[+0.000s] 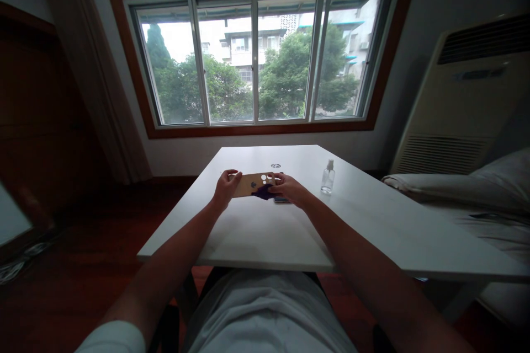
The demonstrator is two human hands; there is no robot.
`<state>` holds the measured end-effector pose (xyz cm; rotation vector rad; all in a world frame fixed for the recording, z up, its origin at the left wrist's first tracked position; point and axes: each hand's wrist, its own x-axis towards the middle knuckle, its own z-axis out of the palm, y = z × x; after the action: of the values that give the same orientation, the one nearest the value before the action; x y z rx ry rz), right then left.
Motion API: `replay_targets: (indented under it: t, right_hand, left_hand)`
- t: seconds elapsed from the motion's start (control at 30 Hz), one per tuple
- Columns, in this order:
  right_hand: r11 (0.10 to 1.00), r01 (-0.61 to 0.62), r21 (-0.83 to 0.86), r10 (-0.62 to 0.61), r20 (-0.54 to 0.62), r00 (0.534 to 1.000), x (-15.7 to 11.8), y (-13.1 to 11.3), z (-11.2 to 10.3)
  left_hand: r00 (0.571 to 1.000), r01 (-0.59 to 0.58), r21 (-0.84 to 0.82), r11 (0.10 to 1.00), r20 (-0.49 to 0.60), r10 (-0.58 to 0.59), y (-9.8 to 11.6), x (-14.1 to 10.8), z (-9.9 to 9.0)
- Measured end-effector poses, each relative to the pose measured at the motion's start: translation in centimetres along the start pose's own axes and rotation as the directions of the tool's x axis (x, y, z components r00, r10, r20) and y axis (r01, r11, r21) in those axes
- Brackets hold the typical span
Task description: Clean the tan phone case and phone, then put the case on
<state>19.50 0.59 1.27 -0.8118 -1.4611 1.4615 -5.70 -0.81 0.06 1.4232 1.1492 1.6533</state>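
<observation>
Phone case: here it is, the tan phone case (244,185) at your 12 o'clock, held over the white table (256,242), camera holes toward its 3 o'clock end
Left hand: your left hand (226,186) has thumb and fingers clamped on the 9 o'clock end
Right hand: your right hand (290,188) is clamped on the 3 o'clock end, pinching the purple cloth (263,193) with it
Step in hand: looks like cloth-on-case work, the cloth bunched at the lower edge
Next move calls for: a firm left pinch, I'd judge, with your right fingers managing cloth and edge together
Spray bottle: clear spray bottle (327,182) upright at 1 o'clock, well apart
Ring-shaped item: ring-shaped item (275,165) beyond the case, near 12
In the way: dark flat thing (282,200) below your right hand, mostly hidden, can't tell what
</observation>
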Motion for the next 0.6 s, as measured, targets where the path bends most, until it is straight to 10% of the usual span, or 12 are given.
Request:
replay_targets:
  t: [0.37, 0.6]
  right_hand:
    - [0.907, 0.25, 0.338, -0.218, -0.132, 0.967, 0.5, -0.8, -0.2]
    - [0.976, 0.13, 0.173, -0.133, 0.003, 0.991, 0.0, 0.1, 1.1]
  left_hand:
    - [0.93, 0.119, -0.154, 0.981, 0.365, -0.055, 0.5, -0.7, 0.0]
    - [0.928, 0.113, -0.163, 0.98, 0.37, -0.046, 0.1, -1.2, 0.8]
